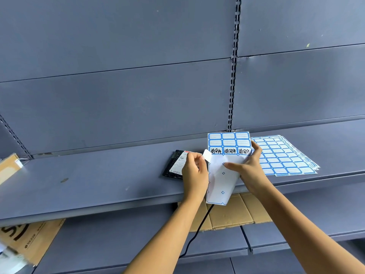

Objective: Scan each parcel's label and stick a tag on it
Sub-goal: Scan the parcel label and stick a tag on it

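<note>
A black parcel (173, 165) with a white shipping label lies flat on the grey shelf (98, 178). Just in front of it my left hand (194, 175) pinches a small white tag (207, 155) peeled up from a sticker sheet. My right hand (250, 171) holds that sheet (229, 143) upright, bent over; its top rows are blue-framed tags, one row handwritten, and its lower part is stripped backing. The tag hangs in the air between the parcel and the sheet.
A fanned stack of blue-framed tag sheets (284, 155) lies on the shelf to the right. Flattened cardboard (233, 212) sits on the lower shelf, with a black cable (197, 232) running down. Cardboard boxes (25, 242) stand at the left edge.
</note>
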A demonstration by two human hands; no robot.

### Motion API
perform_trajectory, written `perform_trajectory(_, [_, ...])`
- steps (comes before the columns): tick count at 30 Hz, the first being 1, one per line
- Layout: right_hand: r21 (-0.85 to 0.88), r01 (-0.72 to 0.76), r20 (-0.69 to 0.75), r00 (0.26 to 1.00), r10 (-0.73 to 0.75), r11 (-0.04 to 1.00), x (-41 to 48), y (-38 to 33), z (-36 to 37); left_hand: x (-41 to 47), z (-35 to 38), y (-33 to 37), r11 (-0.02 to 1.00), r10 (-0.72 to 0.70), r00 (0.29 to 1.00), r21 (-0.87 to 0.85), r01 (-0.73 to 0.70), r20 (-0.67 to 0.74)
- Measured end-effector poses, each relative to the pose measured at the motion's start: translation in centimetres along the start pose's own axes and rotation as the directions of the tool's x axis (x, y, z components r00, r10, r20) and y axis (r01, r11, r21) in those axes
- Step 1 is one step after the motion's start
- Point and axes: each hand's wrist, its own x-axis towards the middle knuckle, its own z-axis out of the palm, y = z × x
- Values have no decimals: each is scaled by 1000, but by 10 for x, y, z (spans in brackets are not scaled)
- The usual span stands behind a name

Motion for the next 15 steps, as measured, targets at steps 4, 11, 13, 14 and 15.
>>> perform_trajectory(4, [-12,-1,-21,1000,1,1000,2,1,-5,0,2,1,1000,-3,1000,8,3,-5])
perform_trajectory(11, [-64,-28,-85,996,22,998,9,2,-25,-1,11,1,1000,-4,1000,-15,3,-16])
perform_trajectory(13, [-87,-50,-130,991,39,995,12,1,-37,0,14,1,1000,-10,1000,-16,10,-15])
perform_trajectory(14, [-94,-69,-158,986,54,993,15,1,-45,1,15,1,1000,-13,1000,-17,13,-14])
perform_trajectory(15, [-95,-88,-185,980,69,992,18,1,-54,1,17,1,1000,-14,1000,-14,14,-12])
